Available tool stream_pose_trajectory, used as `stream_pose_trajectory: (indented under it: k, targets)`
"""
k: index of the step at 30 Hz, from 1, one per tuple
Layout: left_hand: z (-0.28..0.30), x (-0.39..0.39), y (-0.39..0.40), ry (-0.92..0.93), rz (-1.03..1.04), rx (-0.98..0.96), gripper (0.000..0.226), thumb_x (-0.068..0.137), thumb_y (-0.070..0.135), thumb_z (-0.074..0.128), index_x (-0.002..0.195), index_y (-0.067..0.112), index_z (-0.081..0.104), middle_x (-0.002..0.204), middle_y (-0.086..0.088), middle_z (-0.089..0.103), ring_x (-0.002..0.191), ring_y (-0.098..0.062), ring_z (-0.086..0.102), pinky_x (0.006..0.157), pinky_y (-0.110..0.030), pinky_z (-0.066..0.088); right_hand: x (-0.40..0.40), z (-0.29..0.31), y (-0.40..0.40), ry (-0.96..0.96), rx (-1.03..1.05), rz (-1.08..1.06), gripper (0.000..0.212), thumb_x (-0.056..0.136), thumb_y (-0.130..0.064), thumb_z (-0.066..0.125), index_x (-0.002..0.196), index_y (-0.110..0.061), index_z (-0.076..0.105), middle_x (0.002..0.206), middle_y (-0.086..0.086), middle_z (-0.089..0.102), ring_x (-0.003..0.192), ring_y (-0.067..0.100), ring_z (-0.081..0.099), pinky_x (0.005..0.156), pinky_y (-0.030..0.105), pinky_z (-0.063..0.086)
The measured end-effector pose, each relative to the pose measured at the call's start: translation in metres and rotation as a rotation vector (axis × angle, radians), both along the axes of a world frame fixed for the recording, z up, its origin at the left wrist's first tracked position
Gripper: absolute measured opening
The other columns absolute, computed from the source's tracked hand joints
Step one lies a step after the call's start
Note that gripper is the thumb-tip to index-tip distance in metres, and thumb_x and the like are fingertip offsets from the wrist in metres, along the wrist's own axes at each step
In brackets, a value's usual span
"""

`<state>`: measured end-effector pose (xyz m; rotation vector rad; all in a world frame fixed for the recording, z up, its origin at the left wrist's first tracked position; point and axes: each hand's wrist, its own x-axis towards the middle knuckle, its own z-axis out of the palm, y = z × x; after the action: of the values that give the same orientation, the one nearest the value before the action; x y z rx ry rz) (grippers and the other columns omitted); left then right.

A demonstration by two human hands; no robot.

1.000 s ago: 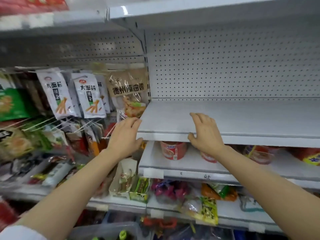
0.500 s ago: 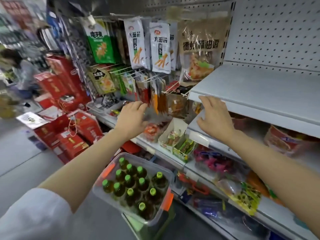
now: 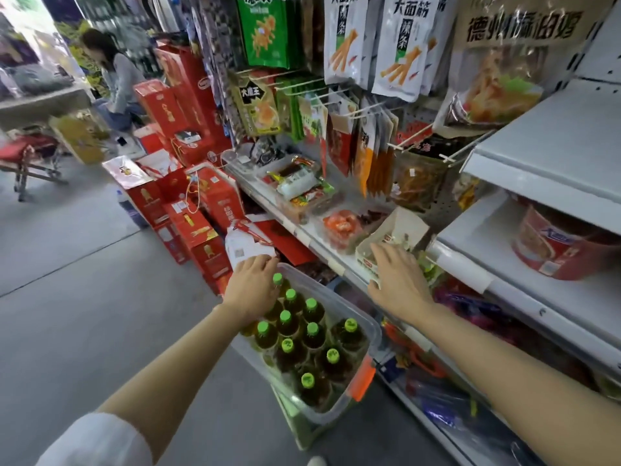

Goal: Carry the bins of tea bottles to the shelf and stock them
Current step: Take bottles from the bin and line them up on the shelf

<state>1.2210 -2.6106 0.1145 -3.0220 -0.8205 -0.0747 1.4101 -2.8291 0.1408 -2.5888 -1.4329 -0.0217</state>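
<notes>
Inside, the clear bin [image 3: 364, 322] holds green-capped amber tea bottles [image 3: 313, 334].

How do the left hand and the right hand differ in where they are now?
The left hand is over the clear bin, by the green-capped tea bottles; the right hand is outside it, before the snack shelf. Both show spread fingers and hold nothing.

- One view only, head-worn, wide-angle.
- Looks forward and steeply down along a shop aisle.
- Close above the bin [image 3: 366, 334] of bottles [image 3: 287, 322], both forearms reaching in from below.
- Shelf [image 3: 544, 156] hard by on the right, floor [image 3: 84, 297] to the left.
</notes>
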Motion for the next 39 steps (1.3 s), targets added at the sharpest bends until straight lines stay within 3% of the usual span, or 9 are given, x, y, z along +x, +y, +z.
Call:
stream_pose_trajectory:
  k: [11,20,25,29,33,37,39]
  targets:
    - [-0.095,-0.017,0.052,0.140,0.084,-0.191,0.068,0.091,0.033,0.055,0.152,0.024,0.026,0.153,-0.002,0.034,0.139,-0.025,0.034,0.115,-0.039,0.028,0.002,-0.105,0.069,0.142,-0.211,0.053,0.069,0.093,-0.032,0.047,0.152,-0.011,0.018,0.150,0.007,0.033,0.138,0.024,0.029,0.114,0.037,0.026]
    - [-0.146,-0.012,0.085,0.198,0.102,-0.255,0.052,0.090,0.032,0.053,0.140,0.025,0.042,0.144,0.002,0.044,0.135,-0.020,0.038,0.115,-0.037,0.026,0.005,-0.162,0.122,0.208,-0.264,0.094,0.069,0.092,-0.029,0.051,0.151,-0.013,0.020,0.149,0.006,0.034,0.138,0.024,0.031,0.114,0.035,0.027]
    - [-0.171,-0.012,0.090,0.177,0.119,-0.327,0.051,0.091,0.029,0.050,0.141,0.027,0.042,0.144,0.003,0.045,0.134,-0.018,0.039,0.114,-0.036,0.030,-0.002,-0.200,0.138,0.431,-0.275,0.094,0.068,0.092,-0.019,0.054,0.152,-0.018,0.021,0.151,0.001,0.033,0.134,0.020,0.040,0.106,0.031,0.040]
    - [-0.184,-0.009,0.093,0.137,0.125,-0.387,0.053,0.093,0.026,0.050,0.144,0.026,0.040,0.147,0.004,0.042,0.137,-0.018,0.036,0.115,-0.035,0.029,-0.001,-0.233,0.147,0.544,-0.272,0.054,0.074,0.090,-0.015,0.058,0.152,-0.027,0.022,0.153,-0.004,0.034,0.136,0.016,0.039,0.110,0.035,0.039]
    - [-0.192,0.006,0.110,0.071,0.141,-0.415,0.053,0.093,0.029,0.053,0.144,0.027,0.039,0.150,0.004,0.039,0.138,-0.017,0.034,0.115,-0.035,0.029,0.000,-0.257,0.158,0.627,-0.288,0.104,0.088,0.082,0.005,0.061,0.151,-0.035,0.024,0.155,-0.006,0.031,0.142,0.014,0.030,0.115,0.034,0.032]
    - [-0.196,0.035,0.128,-0.017,0.229,-0.484,0.055,0.094,0.031,0.056,0.145,0.025,0.038,0.149,0.003,0.040,0.133,-0.016,0.043,0.106,-0.032,0.040,0.004,-0.281,0.162,0.757,-0.210,0.018,0.097,0.082,0.001,0.067,0.146,-0.053,0.018,0.150,-0.009,0.037,0.139,0.015,0.036,0.112,0.039,0.038]
    - [-0.201,0.050,0.134,0.013,0.269,-0.539,0.058,0.094,0.030,0.058,0.146,0.026,0.034,0.147,0.000,0.045,0.123,-0.017,0.054,0.095,-0.031,0.049,0.009,-0.290,0.163,0.793,-0.163,0.007,0.089,0.083,0.000,0.069,0.143,-0.049,0.026,0.152,-0.007,0.037,0.142,0.013,0.032,0.118,0.034,0.027]
